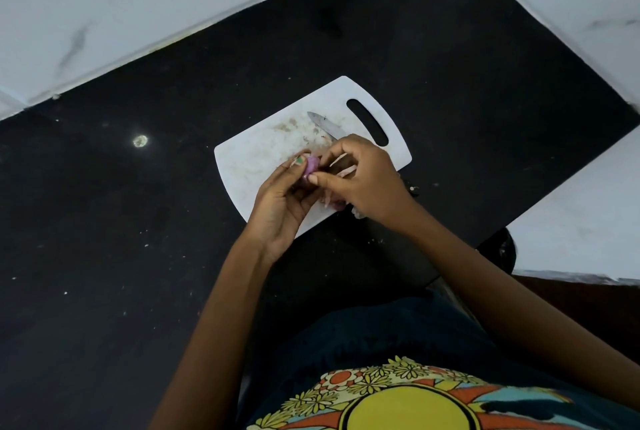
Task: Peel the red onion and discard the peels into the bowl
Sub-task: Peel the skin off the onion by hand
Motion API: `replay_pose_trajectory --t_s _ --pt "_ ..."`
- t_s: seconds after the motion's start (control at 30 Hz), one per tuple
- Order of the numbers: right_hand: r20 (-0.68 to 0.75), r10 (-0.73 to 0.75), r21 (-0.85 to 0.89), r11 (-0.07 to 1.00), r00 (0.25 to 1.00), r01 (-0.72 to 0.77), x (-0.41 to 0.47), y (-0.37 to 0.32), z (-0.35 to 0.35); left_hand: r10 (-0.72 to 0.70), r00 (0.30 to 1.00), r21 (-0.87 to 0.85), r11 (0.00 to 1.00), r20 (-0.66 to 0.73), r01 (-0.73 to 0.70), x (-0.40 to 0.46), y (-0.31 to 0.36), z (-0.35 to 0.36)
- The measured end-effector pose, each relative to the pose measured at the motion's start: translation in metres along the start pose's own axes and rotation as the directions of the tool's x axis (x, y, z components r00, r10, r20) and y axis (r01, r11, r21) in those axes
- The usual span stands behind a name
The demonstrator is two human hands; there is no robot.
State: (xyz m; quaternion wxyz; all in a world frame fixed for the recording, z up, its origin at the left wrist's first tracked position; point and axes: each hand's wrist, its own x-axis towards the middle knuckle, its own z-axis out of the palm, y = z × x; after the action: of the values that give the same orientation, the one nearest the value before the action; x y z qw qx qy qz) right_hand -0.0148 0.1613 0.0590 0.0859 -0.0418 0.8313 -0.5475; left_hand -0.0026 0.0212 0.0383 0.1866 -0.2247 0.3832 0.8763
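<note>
Onion (310,166) is the task's thing, but the biggest thing in view is the black desk (104,221), which meets white marble tiles (104,13) at the back and on the right. On the desk lies a white board (263,155) with a slot handle at its far right corner. A knife (325,124) rests on the board, its blade pointing to the far left; its handle is hidden behind the right hand (363,180).

Both hands are over the near part of the board. The left hand (280,207) holds the onion from below, its fingers (298,166) curled around it, the thumb with a green nail on top. The right hand pinches the onion from the right side; its thumb tip touches the purple surface. So the onion sits between the fingertips of both hands, only a small purple part visible. Its long axis and its pointing I cannot tell. Pale peels (343,169) show under the right hand.
</note>
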Motion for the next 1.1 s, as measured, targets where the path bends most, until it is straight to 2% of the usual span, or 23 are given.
replay_pose_trajectory --t_s 0.07,0.13,0.27,0.43,0.6,0.7,0.8,0.9,1.1 --pt "-0.006 0.009 -0.006 1.0 1.0 -0.009 0.001 0.001 0.0 0.0 1.0 0.007 1.0 -0.016 0.0 0.0 0.001 -0.001" --pt "0.002 0.068 0.057 0.996 0.998 -0.068 0.001 0.001 -0.002 -0.008 1.0 0.004 1.0 -0.019 0.008 -0.001 0.002 -0.003" --pt "-0.124 0.18 0.142 0.976 0.976 -0.163 0.009 0.014 -0.006 -0.075 0.997 -0.021 0.997 0.01 0.075 -0.003 0.004 -0.003" --pt "-0.215 0.237 -0.002 0.97 0.947 -0.243 0.013 0.038 -0.007 -0.132 0.991 -0.075 0.988 0.021 0.133 -0.005 0.004 -0.002" --pt "-0.147 0.196 -0.082 0.974 0.969 -0.209 0.01 0.032 -0.007 -0.13 0.991 -0.067 0.99 -0.039 0.127 -0.004 0.001 0.001" --pt "-0.098 0.132 -0.015 0.991 0.986 -0.134 0.008 0.014 -0.009 -0.112 0.993 -0.02 0.994 -0.045 0.111 -0.003 0.001 0.0" --pt "0.014 0.092 0.002 0.996 0.996 -0.092 0.006 0.002 -0.009 -0.087 0.995 0.032 0.996 -0.058 0.089 -0.002 0.0 0.0" --pt "0.009 0.068 -0.029 0.997 0.998 -0.067 0.007 0.001 -0.005 -0.051 0.997 0.106 0.993 -0.064 0.058 -0.001 -0.002 0.001" --pt "0.013 0.093 0.052 0.994 0.996 -0.093 0.007 0.001 -0.003 -0.012 0.997 0.188 0.982 -0.07 0.025 -0.002 -0.001 0.001"
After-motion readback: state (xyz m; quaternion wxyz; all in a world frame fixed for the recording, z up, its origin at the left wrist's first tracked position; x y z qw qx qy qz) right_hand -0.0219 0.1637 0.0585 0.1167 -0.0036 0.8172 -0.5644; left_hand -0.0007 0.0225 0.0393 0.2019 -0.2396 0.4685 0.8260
